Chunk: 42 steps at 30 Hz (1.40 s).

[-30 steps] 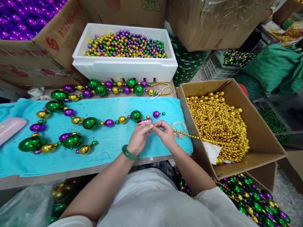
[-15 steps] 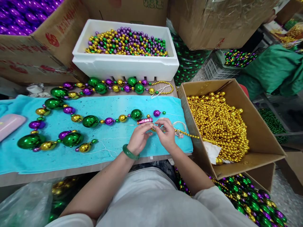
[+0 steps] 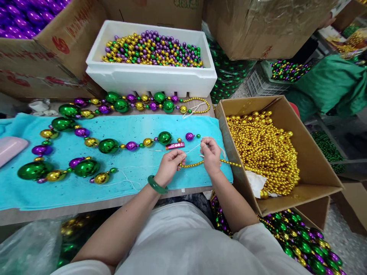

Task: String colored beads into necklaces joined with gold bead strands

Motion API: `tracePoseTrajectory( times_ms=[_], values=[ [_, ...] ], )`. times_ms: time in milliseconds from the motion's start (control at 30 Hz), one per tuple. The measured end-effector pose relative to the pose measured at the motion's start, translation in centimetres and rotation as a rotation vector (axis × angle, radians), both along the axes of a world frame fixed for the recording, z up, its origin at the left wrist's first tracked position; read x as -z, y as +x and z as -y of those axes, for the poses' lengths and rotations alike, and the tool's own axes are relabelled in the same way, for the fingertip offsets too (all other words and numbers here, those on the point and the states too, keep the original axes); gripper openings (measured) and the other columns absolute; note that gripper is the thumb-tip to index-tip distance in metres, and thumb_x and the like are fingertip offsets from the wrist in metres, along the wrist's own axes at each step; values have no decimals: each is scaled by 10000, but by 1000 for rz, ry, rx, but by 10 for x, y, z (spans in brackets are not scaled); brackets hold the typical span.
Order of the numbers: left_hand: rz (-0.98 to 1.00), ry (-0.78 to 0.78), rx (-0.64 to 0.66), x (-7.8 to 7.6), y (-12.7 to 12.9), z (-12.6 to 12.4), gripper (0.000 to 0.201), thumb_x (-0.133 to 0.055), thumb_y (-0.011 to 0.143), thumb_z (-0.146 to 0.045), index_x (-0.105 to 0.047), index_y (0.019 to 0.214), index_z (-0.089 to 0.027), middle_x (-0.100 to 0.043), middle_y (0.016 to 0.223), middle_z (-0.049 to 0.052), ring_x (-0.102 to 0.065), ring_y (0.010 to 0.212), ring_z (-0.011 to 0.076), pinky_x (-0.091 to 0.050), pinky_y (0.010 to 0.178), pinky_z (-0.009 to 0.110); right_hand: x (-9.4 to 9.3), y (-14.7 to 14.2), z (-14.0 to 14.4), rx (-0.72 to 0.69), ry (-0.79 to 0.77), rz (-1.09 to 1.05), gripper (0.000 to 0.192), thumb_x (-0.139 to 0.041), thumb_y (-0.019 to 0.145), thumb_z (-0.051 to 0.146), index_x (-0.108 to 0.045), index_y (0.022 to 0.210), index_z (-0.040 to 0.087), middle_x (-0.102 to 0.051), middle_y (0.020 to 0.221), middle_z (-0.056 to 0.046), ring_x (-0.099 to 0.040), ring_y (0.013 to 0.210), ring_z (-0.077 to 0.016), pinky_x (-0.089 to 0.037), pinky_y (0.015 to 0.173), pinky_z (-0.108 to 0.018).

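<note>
My left hand (image 3: 169,166), with a green bangle at the wrist, is closed in a pinch on the end of a thin gold bead strand (image 3: 192,165). My right hand (image 3: 211,156) pinches a white thread (image 3: 194,148), which stretches between both hands. The strand passes under my right hand toward the cardboard box. Just beyond my left hand lies a small pink-red patterned packet (image 3: 175,146). Above it rests a necklace of large green, purple and gold beads (image 3: 109,146), curving left across a turquoise towel (image 3: 149,126). A loose purple bead (image 3: 189,136) lies near my right hand.
Behind the towel, a white foam box (image 3: 151,78) holds small mixed beads. At right stands a cardboard box (image 3: 318,179) of gold bead strands. A second large-bead necklace (image 3: 121,105) lies along the towel's back edge. A pink object (image 3: 11,149) sits far left.
My hands have moved apart, the right one going right and slightly up. The white thread is now drawn out between them, and the gold strand shows below.
</note>
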<state>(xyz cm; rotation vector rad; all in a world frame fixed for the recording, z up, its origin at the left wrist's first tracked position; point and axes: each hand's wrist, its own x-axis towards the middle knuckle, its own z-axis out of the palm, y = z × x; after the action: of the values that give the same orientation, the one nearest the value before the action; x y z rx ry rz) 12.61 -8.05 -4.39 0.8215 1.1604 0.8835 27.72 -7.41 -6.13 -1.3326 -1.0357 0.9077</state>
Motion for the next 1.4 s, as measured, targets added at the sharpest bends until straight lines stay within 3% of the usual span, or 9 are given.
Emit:
tracePoseTrajectory(
  times_ms=[100, 267, 400, 533, 667, 867, 1033, 1233, 1400],
  values=[
    [-40, -3, 13, -1, 0, 2, 298, -751, 602, -423, -621, 665, -163, -557, 553, -11, -500, 489, 98, -300, 378, 189, -2, 6, -5, 60, 67, 53, 155, -547, 782, 344, -523, 730, 199, -541, 832, -36, -507, 739, -154, -423, 625, -273],
    [-33, 9, -39, -4, -18, 3, 296, -773, 606, -407, -668, 729, -159, -636, 671, 29, -587, 651, 136, -430, 472, 186, -40, 55, 9, -248, -62, 515, 89, -550, 781, 241, -602, 723, 197, -626, 792, -27, -561, 747, -164, -436, 723, -296],
    [26, -49, -139, 2, -39, 0, 292, -796, 591, -363, -682, 775, -166, -673, 911, 51, -603, 797, 150, -516, 560, 200, -69, 117, 45, -79, -259, 897, 188, -508, 771, 133, -671, 832, 205, -682, 882, -52, -606, 825, -198, -440, 753, -314],
    [100, -90, -202, 10, -49, -1, 218, -793, 613, -299, -674, 755, -184, -673, 890, 20, -576, 704, 110, -520, 538, 184, -58, 163, 78, -66, -550, 1008, 352, -511, 705, 47, -722, 912, 238, -718, 957, -47, -637, 846, -206, -455, 753, -309],
    [151, -126, -239, 8, -51, -3, 154, -770, 654, -243, -653, 737, -187, -670, 806, -11, -567, 659, 97, -511, 523, 173, -34, 184, 93, -167, -692, 834, 176, -605, 725, 186, -735, 842, 205, -726, 815, -30, -633, 723, -190, -460, 653, -295],
    [149, -101, -309, -14, -70, -6, 74, -676, 749, -169, -628, 702, -200, -650, 731, -39, -573, 662, 105, -489, 506, 182, -72, 186, 91, 32, -433, 802, 214, -635, 765, 330, -741, 908, 211, -719, 858, -36, -626, 768, -185, -463, 724, -328],
    [81, -29, -331, -17, -87, 4, 148, -773, 644, -243, -659, 727, -197, -649, 721, -30, -604, 675, 120, -487, 500, 186, -110, 159, 69, -80, -193, 1057, 135, -662, 757, 264, -751, 859, 272, -701, 805, -34, -589, 880, -231, -439, 821, -397],
    [-96, -31, -320, 0, -95, 13, 345, -835, 491, -361, -700, 749, -178, -627, 666, -21, -532, 526, 82, -428, 460, 182, -74, 115, 33, -365, -225, 888, 166, -624, 740, 183, -743, 842, 234, -705, 827, -35, -607, 746, -193, -452, 705, -328],
    [-597, 43, -29, 0, -133, 6, 259, -791, 521, -393, -732, 682, -199, -585, 522, -12, -424, 458, 112, -328, 426, 225, -53, 110, 21, -408, -341, 924, 230, -616, 734, 231, -738, 927, 203, -662, 688, -24, -562, 601, -166, -409, 601, -299]
  ],
)
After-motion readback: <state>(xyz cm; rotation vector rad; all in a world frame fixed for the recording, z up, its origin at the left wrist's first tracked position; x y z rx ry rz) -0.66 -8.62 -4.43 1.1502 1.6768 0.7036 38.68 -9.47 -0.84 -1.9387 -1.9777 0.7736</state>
